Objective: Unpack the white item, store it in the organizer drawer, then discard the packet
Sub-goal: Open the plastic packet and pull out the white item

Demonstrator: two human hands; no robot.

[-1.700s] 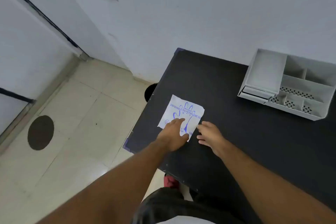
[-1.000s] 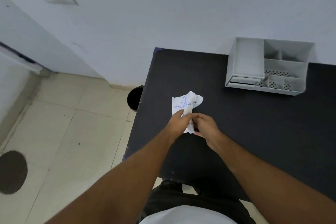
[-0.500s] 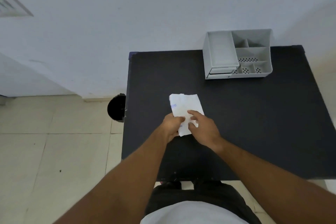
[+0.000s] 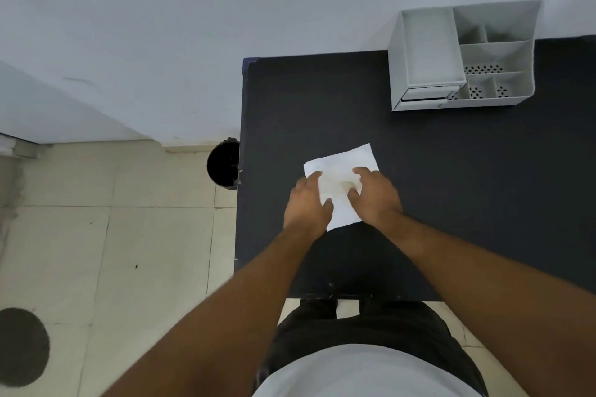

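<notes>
Near the bench's [image 4: 451,203] left edge, the white packet [image 4: 346,159] lies flat under both your hands. Your left hand [image 4: 306,205] pinches its left side, thumb on top. Your right hand [image 4: 377,198] has its fingers [image 4: 362,172] bent onto the packet; whether they pinch or only press cannot be told. The organizer [image 4: 425,48] stands well apart.

Soft, even light is washing over the room and throwing only faint shadows; the wall [image 4: 225,26] is dimming a little to the right of the grey organizer [image 4: 461,55]. The white packet [image 4: 345,161] is glaring, nearly featureless, against the matte black worktop [image 4: 451,187]. The wide lens is bowing the worktop's edges, and the forearms [image 4: 245,293] low in the frame are blurring slightly.
</notes>
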